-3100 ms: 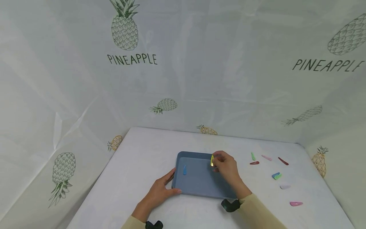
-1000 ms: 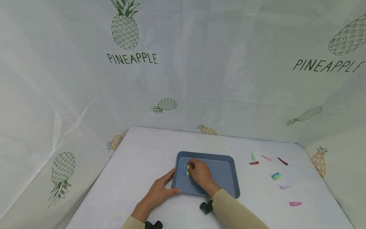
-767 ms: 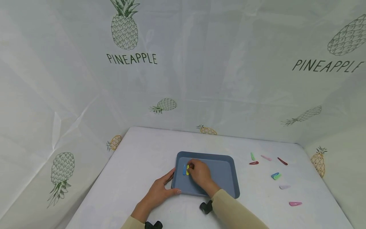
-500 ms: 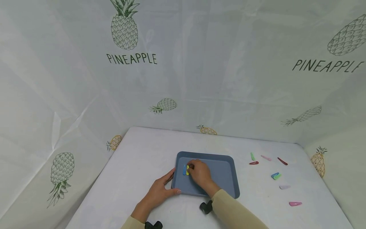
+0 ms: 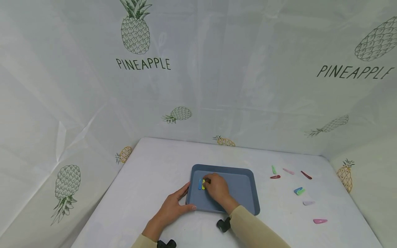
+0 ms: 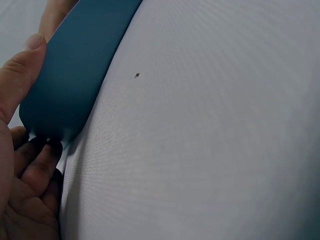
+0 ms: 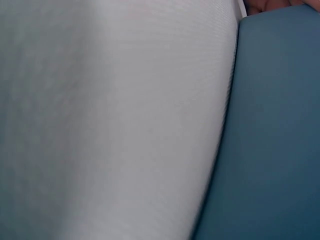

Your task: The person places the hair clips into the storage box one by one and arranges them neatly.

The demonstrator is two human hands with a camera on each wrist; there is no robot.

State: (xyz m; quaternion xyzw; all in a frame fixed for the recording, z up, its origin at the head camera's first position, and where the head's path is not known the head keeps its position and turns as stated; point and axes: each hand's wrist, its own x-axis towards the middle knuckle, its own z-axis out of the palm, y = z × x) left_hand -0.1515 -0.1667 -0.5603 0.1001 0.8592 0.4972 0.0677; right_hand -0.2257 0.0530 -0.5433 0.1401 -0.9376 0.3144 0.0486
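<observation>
A blue-grey tray [image 5: 238, 193] lies on the table in the head view. My left hand [image 5: 172, 206] holds its near left corner, thumb along the front edge and fingers at the left side; the left wrist view shows this thumb [image 6: 22, 75] against the tray's wall [image 6: 75, 65]. Over the tray, my right hand [image 5: 218, 189] pinches a yellow snap hair clip [image 5: 203, 185]. The fingers partly cover that clip. Just left of it, a blue hair clip [image 5: 200, 184] lies on the tray, nearly parallel. The right wrist view shows the tray's outer wall [image 7: 270, 125], not the clips.
Several hair clips lie on the table right of the tray: green [image 5: 274, 169], light pink [image 5: 288, 171], dark red [image 5: 306, 175], red [image 5: 275, 177], a blue one [image 5: 298, 189] against a green one, pale lilac [image 5: 308, 203] and pink [image 5: 320, 221]. A pineapple-print sheet [image 5: 248, 86] surrounds the table.
From about three seconds ago, my right hand has carried the yellow clip leftward across the tray to beside the blue clip. In the last second it has hardly moved. My left hand stays put.
</observation>
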